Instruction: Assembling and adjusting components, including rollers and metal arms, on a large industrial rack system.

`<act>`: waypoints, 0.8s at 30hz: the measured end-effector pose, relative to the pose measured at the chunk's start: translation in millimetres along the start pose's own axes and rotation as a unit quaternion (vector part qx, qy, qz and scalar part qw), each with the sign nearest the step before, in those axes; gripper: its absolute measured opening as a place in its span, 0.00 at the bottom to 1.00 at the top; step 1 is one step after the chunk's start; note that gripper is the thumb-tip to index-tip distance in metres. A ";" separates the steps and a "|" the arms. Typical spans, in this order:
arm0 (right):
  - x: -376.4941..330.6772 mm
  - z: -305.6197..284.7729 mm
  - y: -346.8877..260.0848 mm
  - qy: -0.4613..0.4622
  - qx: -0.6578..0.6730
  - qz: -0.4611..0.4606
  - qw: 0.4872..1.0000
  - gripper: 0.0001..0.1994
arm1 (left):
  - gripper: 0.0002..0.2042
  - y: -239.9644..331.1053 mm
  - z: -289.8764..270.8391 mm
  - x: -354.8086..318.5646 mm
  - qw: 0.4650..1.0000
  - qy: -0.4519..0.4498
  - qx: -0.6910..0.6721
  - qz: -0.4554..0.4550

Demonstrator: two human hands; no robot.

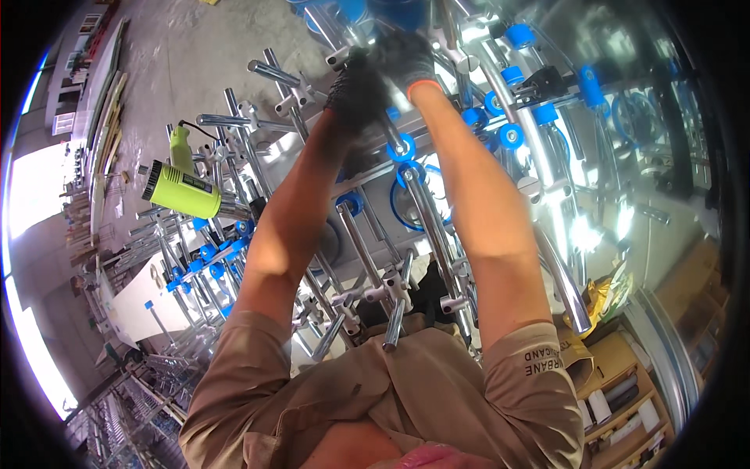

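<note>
Both my arms reach forward over a machine full of chrome rods and blue rollers. My left hand (355, 87), in a black glove, is beside a grey clamp block on a chrome rod (324, 25) at the far edge. My right hand (406, 61), gloved in black with an orange cuff, is close to the left one, near a blue round part (402, 12). The fingers of both hands are dark and blurred, so what they hold, if anything, cannot be made out. Between my forearms a chrome rod ends at a blue roller (401, 147).
A lime-green heat gun (183, 191) hangs left of my left forearm with its cord. Chrome rods with grey clamps (375, 293) jut toward my body. A thick bent chrome tube (558, 281) runs along the right. Cardboard boxes (617, 367) stand at the lower right.
</note>
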State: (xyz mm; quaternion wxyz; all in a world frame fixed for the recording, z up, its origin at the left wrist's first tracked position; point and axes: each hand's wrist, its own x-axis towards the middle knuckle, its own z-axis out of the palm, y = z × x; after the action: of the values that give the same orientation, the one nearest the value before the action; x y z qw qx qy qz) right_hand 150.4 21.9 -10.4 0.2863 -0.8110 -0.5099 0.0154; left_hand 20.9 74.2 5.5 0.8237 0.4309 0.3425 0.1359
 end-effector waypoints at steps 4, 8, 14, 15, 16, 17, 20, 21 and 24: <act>8.2 -16.0 -32.5 -0.052 -0.186 -0.113 0.975 0.16 | 0.17 13.3 -33.8 -1.9 0.992 -0.048 -0.109 -0.026; 3.0 8.0 36.3 0.162 -0.037 -0.147 0.975 0.21 | 0.23 25.2 39.4 -18.7 0.990 -0.031 -0.111 -0.083; 2.9 -66.9 -35.4 0.029 0.220 0.123 0.967 0.17 | 0.22 32.3 29.3 -26.8 0.994 -0.008 -0.096 -0.051; -0.8 -84.3 -50.0 0.033 0.310 0.129 0.941 0.17 | 0.22 30.5 24.8 -27.5 0.991 -0.027 -0.118 -0.055; 4.4 -88.7 -52.4 0.022 0.253 0.152 0.955 0.17 | 0.22 31.7 25.8 -29.4 0.987 -0.050 -0.138 -0.060; 3.9 -93.9 -53.5 -0.010 0.205 0.183 0.961 0.17 | 0.23 29.8 29.9 -31.5 0.990 -0.021 -0.128 -0.058; 16.0 -90.8 -38.9 -0.118 0.004 0.126 0.985 0.16 | 0.22 26.9 37.1 -30.9 0.980 -0.039 -0.174 -0.091; 23.0 -90.3 -32.0 -0.212 -0.167 -0.057 0.961 0.17 | 0.23 28.6 39.6 -32.4 0.980 -0.018 -0.172 -0.098; 32.0 -87.2 -46.9 -0.267 -0.194 -0.046 0.943 0.17 | 0.23 32.5 35.4 -37.2 0.982 0.033 -0.162 -0.094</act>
State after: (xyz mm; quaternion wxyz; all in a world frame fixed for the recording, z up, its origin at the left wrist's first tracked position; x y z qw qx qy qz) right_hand 155.0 24.4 93.5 -0.0231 -0.7928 -0.5973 0.1191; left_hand 20.3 52.3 62.2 0.8798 0.2531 0.3823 0.1257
